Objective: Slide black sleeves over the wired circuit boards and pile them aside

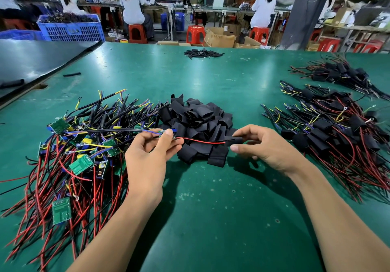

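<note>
My left hand [150,151] pinches a small wired circuit board [163,132] just left of the middle pile. Its red and black wires [202,142] run rightward into a black sleeve [233,141], which my right hand [259,145] holds between thumb and fingers. Behind both hands lies a heap of loose black sleeves [198,124]. A tangle of bare green boards with red, black and yellow wires [73,155] covers the table's left side. Sleeved boards lie piled at the right [337,132].
A green table mat [211,208] carries everything. A second sleeved pile [337,73] lies far right, and a small heap of black tubes [202,52] at the far edge. A dark board [31,60] overlaps the left corner. People sit at benches beyond.
</note>
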A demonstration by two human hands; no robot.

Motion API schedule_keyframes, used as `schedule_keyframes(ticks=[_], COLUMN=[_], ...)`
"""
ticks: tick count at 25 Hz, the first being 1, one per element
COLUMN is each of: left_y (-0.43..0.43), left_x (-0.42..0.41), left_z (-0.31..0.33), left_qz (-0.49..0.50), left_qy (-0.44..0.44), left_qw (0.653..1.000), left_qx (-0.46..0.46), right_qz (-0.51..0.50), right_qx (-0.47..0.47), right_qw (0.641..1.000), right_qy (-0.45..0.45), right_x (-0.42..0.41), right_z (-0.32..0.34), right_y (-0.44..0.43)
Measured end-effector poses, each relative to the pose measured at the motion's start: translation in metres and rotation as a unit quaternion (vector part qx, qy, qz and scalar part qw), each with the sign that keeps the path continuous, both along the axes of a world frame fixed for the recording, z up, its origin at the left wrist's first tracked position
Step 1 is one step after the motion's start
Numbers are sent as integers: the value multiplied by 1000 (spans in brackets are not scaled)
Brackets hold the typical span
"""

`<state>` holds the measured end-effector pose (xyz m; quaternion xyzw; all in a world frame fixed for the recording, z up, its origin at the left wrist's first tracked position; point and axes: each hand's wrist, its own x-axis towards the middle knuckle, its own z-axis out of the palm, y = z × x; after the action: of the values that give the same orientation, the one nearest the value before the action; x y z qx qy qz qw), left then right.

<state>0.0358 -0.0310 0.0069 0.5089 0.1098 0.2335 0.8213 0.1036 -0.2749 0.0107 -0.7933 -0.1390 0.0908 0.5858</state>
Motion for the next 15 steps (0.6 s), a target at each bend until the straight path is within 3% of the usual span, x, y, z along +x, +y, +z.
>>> schedule_keyframes(ticks=[5,15], left_y=[2,3], left_x=[0,0], left_z=[2,4], left_qz=[11,17], left_qy=[-6,-4], left_qw=[1000,1000], left_qx=[-5,-17], right_qz=[-4,14], right_qx=[13,129], right_qw=[1000,990], right_qy=[8,60], right_x=[2,6], right_z=[-1,-5], right_y=[-9,-9])
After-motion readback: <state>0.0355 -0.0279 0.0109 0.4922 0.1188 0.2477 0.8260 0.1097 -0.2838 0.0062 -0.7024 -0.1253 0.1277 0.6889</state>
